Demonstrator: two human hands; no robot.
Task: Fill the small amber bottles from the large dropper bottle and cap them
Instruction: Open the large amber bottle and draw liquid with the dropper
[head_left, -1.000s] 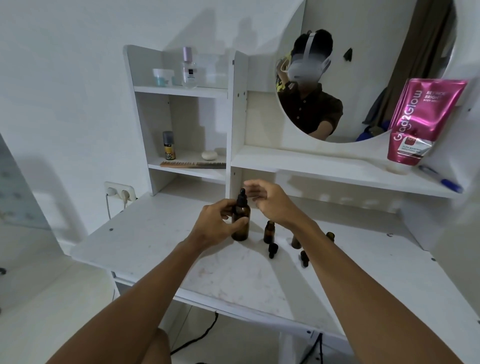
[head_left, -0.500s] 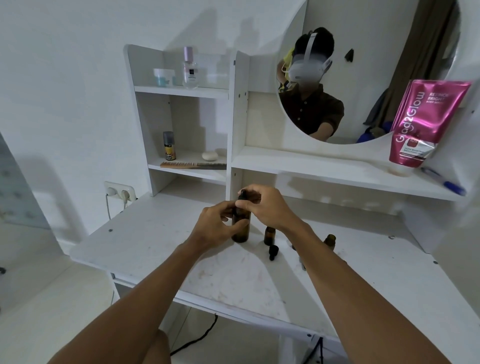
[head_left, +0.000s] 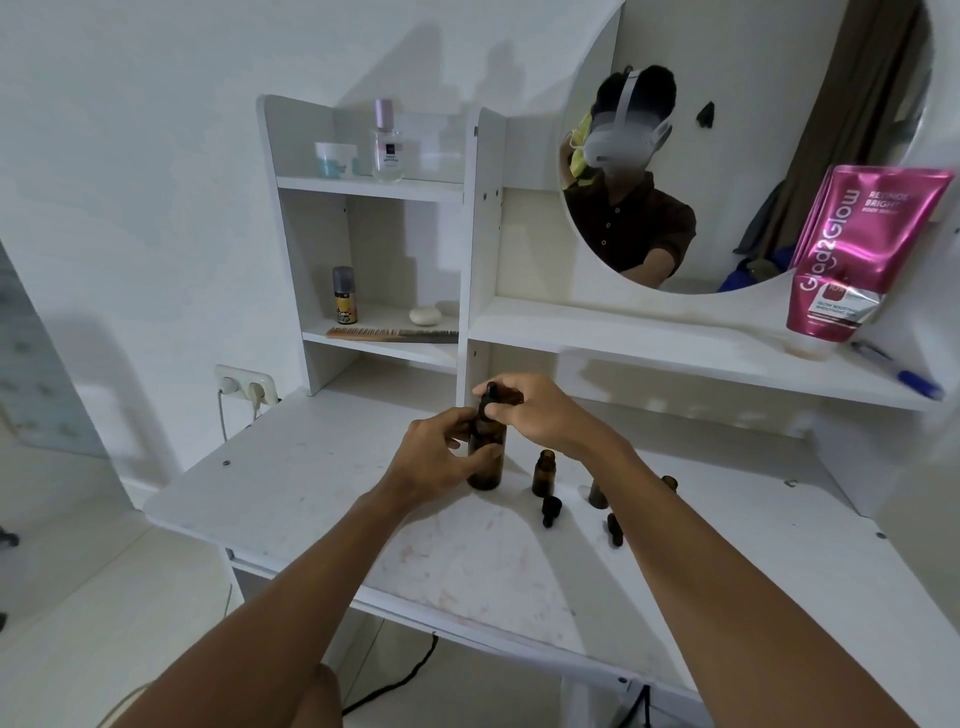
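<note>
Large dropper bottle (head_left: 486, 457) stands upright mid-bench, toward the rear edge under the shelf unit. The left hand (head_left: 439, 457) wraps its body; the right hand (head_left: 540, 410) pinches the black dropper cap (head_left: 488, 397), so opening it looks like the step in hand. Next: lift the dropper out straight. 1 uncapped small amber bottle (head_left: 543, 473) stands just beside; its contents cannot be told. 2 loose caps (head_left: 550, 510) lie nearer the front edge.

The pink tube (head_left: 862, 249) reads "Glad2Glow" — and "BRIGHT" — its smaller print too blurred.
</note>
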